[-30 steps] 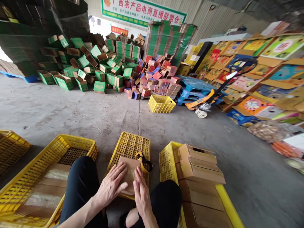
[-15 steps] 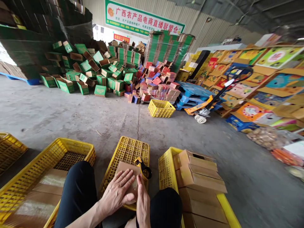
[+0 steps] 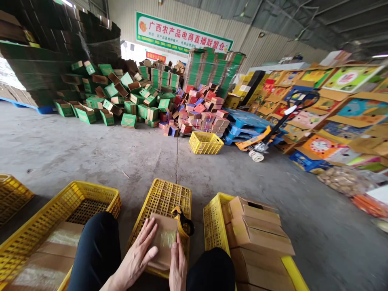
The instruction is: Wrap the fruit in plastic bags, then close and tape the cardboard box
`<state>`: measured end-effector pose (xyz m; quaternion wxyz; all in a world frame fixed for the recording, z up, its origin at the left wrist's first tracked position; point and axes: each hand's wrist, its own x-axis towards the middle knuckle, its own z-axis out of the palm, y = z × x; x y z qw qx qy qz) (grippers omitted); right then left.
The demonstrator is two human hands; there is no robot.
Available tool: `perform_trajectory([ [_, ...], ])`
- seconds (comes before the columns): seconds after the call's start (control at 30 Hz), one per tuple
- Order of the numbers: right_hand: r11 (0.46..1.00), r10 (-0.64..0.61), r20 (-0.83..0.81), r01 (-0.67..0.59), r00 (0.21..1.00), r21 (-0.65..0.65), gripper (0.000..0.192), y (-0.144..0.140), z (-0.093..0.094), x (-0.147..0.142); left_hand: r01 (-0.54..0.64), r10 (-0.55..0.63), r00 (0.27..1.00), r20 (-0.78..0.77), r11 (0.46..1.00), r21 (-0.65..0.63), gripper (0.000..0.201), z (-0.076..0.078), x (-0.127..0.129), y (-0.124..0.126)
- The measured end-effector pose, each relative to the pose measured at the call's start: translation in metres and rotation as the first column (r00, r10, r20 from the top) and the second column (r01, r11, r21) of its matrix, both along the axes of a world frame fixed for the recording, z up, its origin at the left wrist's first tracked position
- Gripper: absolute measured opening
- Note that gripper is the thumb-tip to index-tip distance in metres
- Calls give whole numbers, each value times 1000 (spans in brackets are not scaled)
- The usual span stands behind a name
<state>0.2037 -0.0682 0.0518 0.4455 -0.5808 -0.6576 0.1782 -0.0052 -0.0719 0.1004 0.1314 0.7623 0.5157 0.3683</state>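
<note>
A small brown cardboard box (image 3: 162,252) with a strip of clear tape lies on an upturned yellow crate (image 3: 165,190) between my knees. My left hand (image 3: 138,252) rests along the box's left side, its fingers stretched out and the thumb apart on top. At the right edge, my right hand (image 3: 178,262) grips the box, thumb upward on the edge and the other fingers mostly hidden. Just beyond the box's right corner, a tape dispenser (image 3: 183,222), yellow and black, sits on the crate.
To my right a yellow crate (image 3: 211,226) holds several brown boxes (image 3: 260,236). Taped boxes (image 3: 57,246) lie in a long yellow crate (image 3: 97,188) at my left. Farther off are another yellow crate (image 3: 206,143), a pallet jack (image 3: 262,141) and heaped green cartons (image 3: 129,120).
My left hand has slid from the box's top to its left side, uncovering the tape strip. My right hand has shifted slightly down along the right edge. The view has tilted up a little.
</note>
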Motion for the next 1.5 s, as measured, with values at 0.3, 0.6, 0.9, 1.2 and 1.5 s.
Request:
perform_trajectory([
  [0.3,996,45,236,-63,971,69,54,3,21,-1,-8,8,1000,-20,1000,6,70,-4,2,2],
  [0.6,974,69,445,-157,893,164,66,10,38,-17,33,-32,994,108,999,-9,66,-9,2,2],
  [0.9,935,236,595,-346,769,78,81,18,56,-67,142,15,859,512,954,-265,62,-8,-1,-6],
  [1.2,906,285,683,-421,673,37,83,4,88,-61,298,77,600,796,902,-312,66,7,-1,-9],
  [1.5,846,330,665,-523,669,106,75,10,88,-68,211,97,696,711,919,-332,63,2,-6,-4],
])
